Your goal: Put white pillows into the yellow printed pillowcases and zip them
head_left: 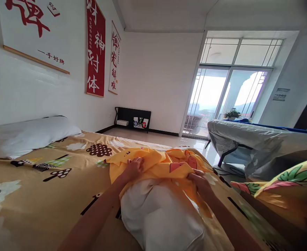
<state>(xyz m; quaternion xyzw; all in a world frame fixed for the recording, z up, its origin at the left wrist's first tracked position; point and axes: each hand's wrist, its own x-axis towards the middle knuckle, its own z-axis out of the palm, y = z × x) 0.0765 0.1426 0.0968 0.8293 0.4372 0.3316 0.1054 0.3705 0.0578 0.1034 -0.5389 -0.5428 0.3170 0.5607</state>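
Left hand point(134, 168), one: at 7 o'clock from mid-view, fingers bent and clamped on the yellow cloth. Right hand point(198, 179), one: between 4 and 5 o'clock, clamped on the same cloth's near edge. Yellow cloth point(153, 161), printed with orange-red motifs: at 6 o'clock, bunched over the far end of the near pillow. Near pillow point(164, 216), white: below the cloth at 6 o'clock, between the forearms, on the bed. Bed point(38, 216): tan sheet, mushroom and tree figures. Far pillow point(35, 134), white: 9 o'clock, on the bed. Yellow pillow point(289, 184), leaf print: near 4 o'clock. Table point(266, 136), draped in clear plastic: 3 o'clock. Potted plant point(232, 113): 3 o'clock. Black stand point(143, 115): 9 o'clock, close to mid-view. Red scroll point(96, 52), white characters: between 10 and 11 o'clock, on the wall.
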